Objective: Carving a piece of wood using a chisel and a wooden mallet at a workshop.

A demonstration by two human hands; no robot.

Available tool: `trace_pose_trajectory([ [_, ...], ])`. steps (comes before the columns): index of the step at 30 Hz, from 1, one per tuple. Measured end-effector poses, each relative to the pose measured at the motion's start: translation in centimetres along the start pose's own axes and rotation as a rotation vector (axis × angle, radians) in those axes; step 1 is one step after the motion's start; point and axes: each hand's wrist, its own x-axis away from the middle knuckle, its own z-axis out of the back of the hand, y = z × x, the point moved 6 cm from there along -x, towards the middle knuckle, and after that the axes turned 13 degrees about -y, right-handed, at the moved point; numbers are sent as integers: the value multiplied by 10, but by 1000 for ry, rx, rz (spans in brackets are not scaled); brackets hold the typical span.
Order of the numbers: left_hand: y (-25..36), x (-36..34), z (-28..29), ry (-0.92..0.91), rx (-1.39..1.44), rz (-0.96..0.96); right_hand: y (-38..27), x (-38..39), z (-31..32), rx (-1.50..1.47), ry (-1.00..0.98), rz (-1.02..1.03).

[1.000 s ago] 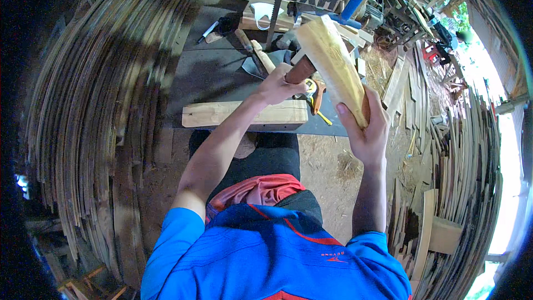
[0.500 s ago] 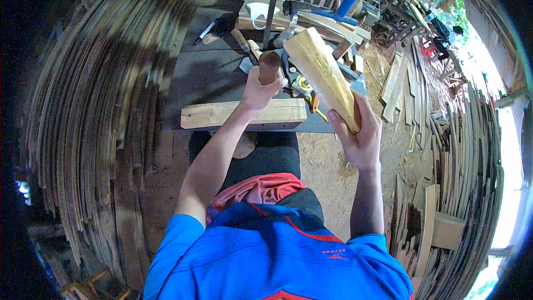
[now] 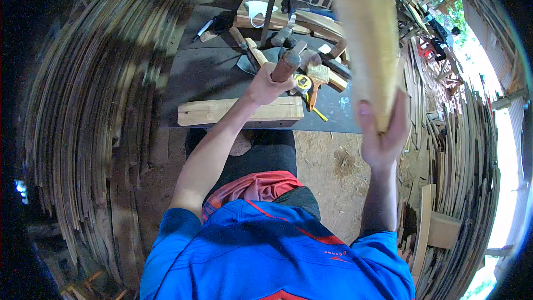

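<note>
My left hand (image 3: 267, 86) is closed around the wooden handle of a chisel (image 3: 286, 66), held above the bench with its metal end pointing away from me. My right hand (image 3: 385, 133) grips the narrow end of a paddle-shaped wooden mallet (image 3: 369, 44), raised at the right and blurred by motion. A squared wood block (image 3: 239, 112) with a pale face lies along the bench's near edge, below my left hand and partly behind that forearm. A yellow tape measure (image 3: 302, 82) and a brush with an orange handle (image 3: 314, 86) lie just right of the chisel.
On the dark bench (image 3: 208, 69) lie wooden-handled tools (image 3: 239, 37), a white mask (image 3: 257, 11) and several offcuts toward the back. A saw blade (image 3: 270, 11) stands among them. Long stacked boards (image 3: 100, 105) flank the left; more planks (image 3: 463, 150) stand at the right.
The mallet has swung up and right, away from the chisel, and now stands more upright. My left hand has shifted slightly right, tilting the chisel so its metal end shows.
</note>
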Motion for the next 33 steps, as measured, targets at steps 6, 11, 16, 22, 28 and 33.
trace_pose_trajectory([
  [6, 2, 1, -1, 31, 47, -15, -17, -19, 16, -135, -102, -194],
  [11, 4, 0, 0, 78, 179, 52, 5, -1, -45, 254, -729, -146],
  [16, -5, -7, 5, 19, 34, 32, 3, -9, -9, -262, -157, -328],
  [22, -3, -3, 5, -6, 65, 43, 24, -9, -34, -346, -355, -222],
  [28, -2, 7, 7, 81, 170, 119, 19, -3, -54, 35, -557, -26],
  [33, 23, 17, 8, 98, 341, -8, 76, -1, -78, -629, -185, -253],
])
